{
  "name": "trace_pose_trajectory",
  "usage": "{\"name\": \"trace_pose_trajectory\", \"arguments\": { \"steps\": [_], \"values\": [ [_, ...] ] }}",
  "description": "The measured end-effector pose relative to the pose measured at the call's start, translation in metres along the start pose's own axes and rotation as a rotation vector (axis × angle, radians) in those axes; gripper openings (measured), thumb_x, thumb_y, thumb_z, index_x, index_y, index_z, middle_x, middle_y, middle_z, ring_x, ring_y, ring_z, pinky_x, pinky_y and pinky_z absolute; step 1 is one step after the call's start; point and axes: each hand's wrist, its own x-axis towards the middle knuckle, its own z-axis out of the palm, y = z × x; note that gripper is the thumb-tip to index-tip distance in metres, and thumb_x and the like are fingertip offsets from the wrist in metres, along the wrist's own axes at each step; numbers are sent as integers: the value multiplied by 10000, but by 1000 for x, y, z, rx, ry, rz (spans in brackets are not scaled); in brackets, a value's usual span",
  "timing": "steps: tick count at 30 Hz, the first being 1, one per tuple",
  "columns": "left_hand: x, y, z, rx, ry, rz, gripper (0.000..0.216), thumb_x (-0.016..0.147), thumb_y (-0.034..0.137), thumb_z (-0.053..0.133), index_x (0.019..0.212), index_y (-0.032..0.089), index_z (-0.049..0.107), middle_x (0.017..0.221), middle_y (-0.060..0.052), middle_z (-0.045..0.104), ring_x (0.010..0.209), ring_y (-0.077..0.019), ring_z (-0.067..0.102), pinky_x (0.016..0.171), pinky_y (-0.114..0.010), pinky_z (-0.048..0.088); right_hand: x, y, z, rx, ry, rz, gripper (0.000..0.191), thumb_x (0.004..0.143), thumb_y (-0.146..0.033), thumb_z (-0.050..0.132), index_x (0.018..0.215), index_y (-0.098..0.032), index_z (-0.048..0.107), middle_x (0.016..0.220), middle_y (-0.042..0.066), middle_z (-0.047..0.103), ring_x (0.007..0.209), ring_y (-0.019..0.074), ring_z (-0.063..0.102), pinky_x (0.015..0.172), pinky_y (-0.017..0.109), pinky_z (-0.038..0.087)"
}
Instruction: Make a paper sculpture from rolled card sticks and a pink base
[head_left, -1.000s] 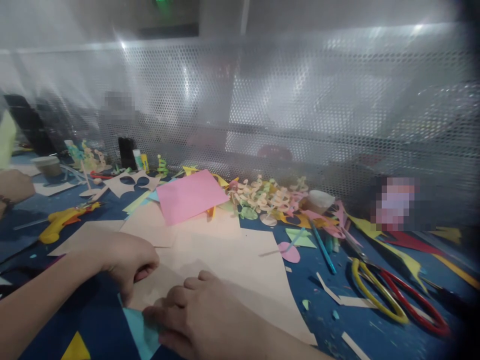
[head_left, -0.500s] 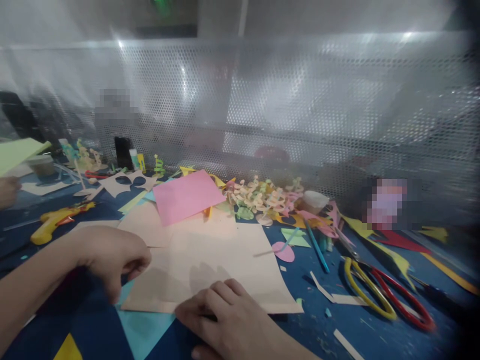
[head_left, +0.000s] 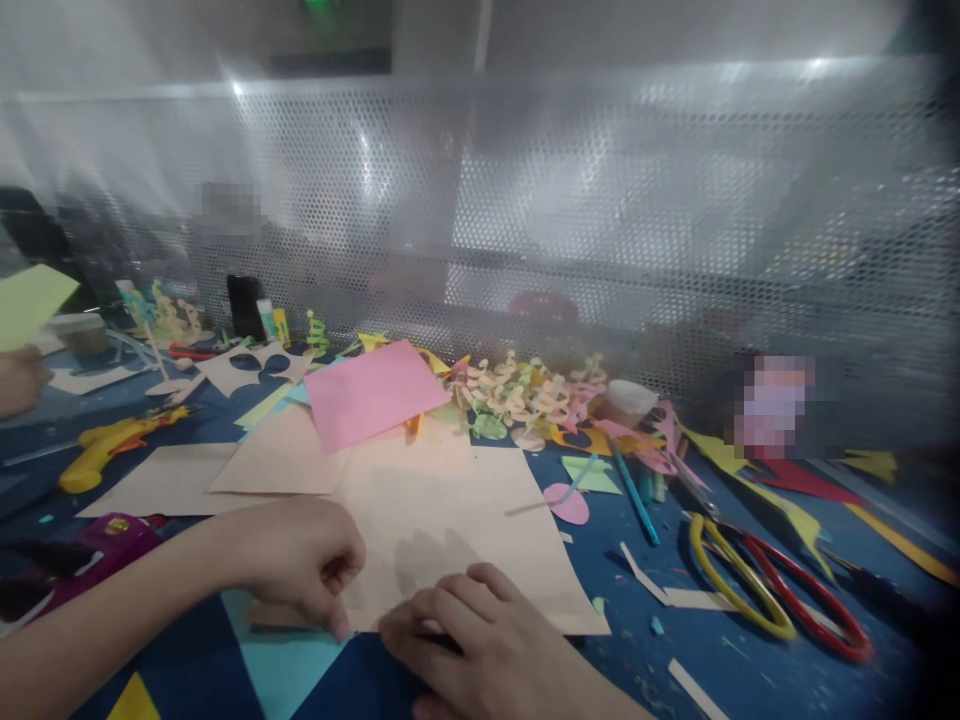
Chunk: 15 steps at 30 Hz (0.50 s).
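A large peach sheet of paper lies in front of me, with a narrow folded strip along its near edge. My left hand is closed at that edge. Its fingers are curled and its thumb points down onto the fold; part of the grip is hidden. My right hand lies bent over the same edge, its fingers closed on the paper near the middle. Under the near left part, a light blue sheet sticks out. A pink sheet rests on the peach paper's far side.
Scissors with yellow and red handles lie right, near a blue stick. Curly paper pieces are heaped at the back before a perforated metal panel. Left are a yellow glue gun, a purple tool and another person's hand.
My left hand has moved right, from beside the sheet's left corner to its near edge, close to my right hand. My right hand has shifted slightly right. The other person's green paper has tilted.
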Motion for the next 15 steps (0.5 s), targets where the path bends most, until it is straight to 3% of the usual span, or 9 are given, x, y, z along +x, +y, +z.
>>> {"name": "trace_pose_trajectory", "arguments": {
  "steps": [8,15],
  "values": [
    [-2,-2,-5,-109,-94,-40,179,565,249,645,536,185,481,492,76,444,459,-87,382,394,-195,228,-43,15,-34,-18,-106,118,330,848,-337,464,1172,-273,486,1074,18,603,963,182,529,837,303,404],
    [-11,-12,-15,-41,-152,-35,182,527,188,678,586,201,506,516,79,451,482,-97,414,417,-195,246,-81,28,-43,-115,-117,133,337,852,-328,449,1181,-282,502,1080,40,618,949,195,568,799,323,464]
  ]
}}
